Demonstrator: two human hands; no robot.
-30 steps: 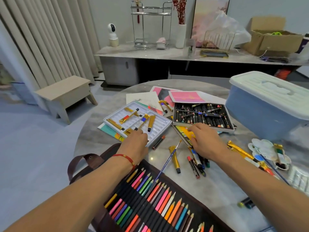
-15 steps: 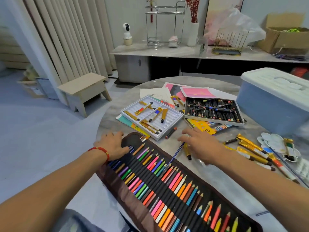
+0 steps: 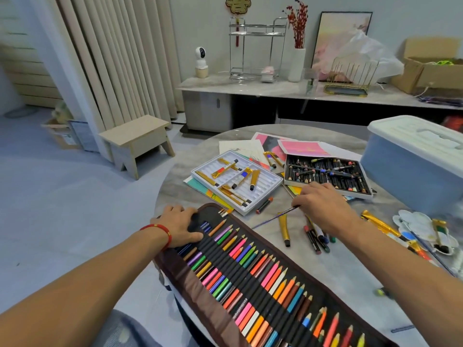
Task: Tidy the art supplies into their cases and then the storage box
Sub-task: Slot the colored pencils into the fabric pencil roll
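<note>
A brown pencil roll (image 3: 253, 274) lies open across the near table, full of coloured pencils. My left hand (image 3: 179, 225) lies flat on its far-left end, fingers spread. My right hand (image 3: 323, 205) pinches the end of a thin blue paintbrush (image 3: 274, 217), whose other end rests on the table. Beyond stand a white tray (image 3: 269, 190) with gold paint tubes and an open box of oil pastels (image 3: 325, 175). The blue storage box (image 3: 411, 171), lid on, is at the right.
A loose gold tube (image 3: 284, 227), several crayons (image 3: 316, 237) and an orange crayon (image 3: 263, 205) lie near my right hand. A paint palette (image 3: 414, 221) with more tubes is at the right. Papers (image 3: 238, 147) lie under the cases. The table edge runs by my left hand.
My left hand has moved from the white tray back to the far-left end of the pencil roll. My right hand left the crayon pile and now pinches the blue paintbrush.
</note>
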